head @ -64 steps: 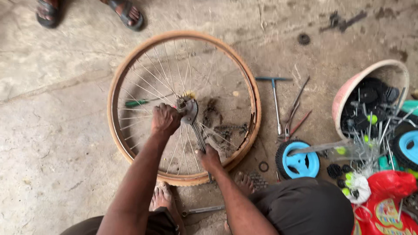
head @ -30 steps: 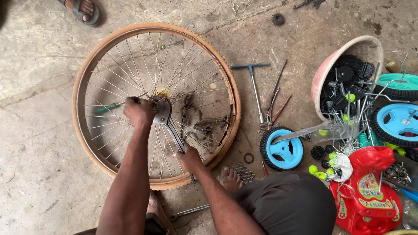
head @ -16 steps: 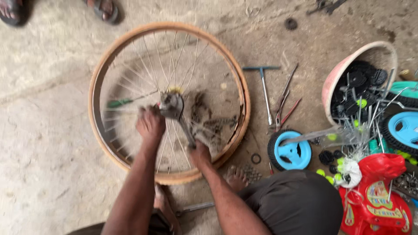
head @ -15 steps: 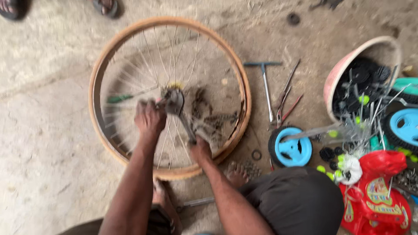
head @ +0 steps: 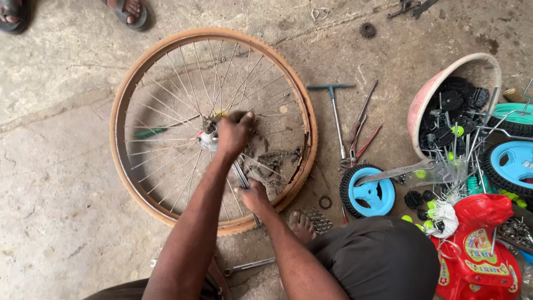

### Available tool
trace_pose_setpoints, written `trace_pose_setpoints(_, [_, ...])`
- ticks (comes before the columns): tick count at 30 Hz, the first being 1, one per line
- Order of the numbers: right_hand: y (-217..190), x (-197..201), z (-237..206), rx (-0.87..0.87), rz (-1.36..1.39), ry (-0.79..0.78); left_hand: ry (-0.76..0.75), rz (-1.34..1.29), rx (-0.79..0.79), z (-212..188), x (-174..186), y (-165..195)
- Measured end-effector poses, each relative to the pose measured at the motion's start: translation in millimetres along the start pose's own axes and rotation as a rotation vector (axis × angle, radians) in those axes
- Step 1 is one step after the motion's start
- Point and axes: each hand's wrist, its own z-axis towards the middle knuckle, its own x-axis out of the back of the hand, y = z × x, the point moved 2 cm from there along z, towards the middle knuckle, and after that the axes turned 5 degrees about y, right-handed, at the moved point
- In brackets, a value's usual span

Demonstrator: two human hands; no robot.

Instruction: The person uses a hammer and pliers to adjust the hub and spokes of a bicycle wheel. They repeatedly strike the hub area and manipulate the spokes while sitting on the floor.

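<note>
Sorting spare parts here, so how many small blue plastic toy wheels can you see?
2: one blue wheel flat on the floor beside the pliers, another blue wheel at the right edge among rods; more may be hidden in the pile.

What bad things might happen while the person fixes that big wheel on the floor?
1. The wrench might slip off the hub, and the left hand or right hand could hit the thin spokes.
2. The bare foot rests close to the wheel rim, so a sliding wheel could pinch it.
3. Pliers and a T-handle tool lie loose nearby and could be stepped on.
</note>
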Motion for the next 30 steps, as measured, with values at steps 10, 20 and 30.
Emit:
trace_pose_setpoints(10, [4,-6,5,0.016,0.042,0.098,-0.052,1.045,-0.476,-4,47,-14])
trace_pose_setpoints(20, [-11,0,-9,-0.037,0.066,0.133,0.473,0.810,-0.343,17,53,-7])
trace_pose_setpoints(30, [-1,0,-10,0.081,0.047,0.153,0.455,0.656,0.100,10,88,-35])
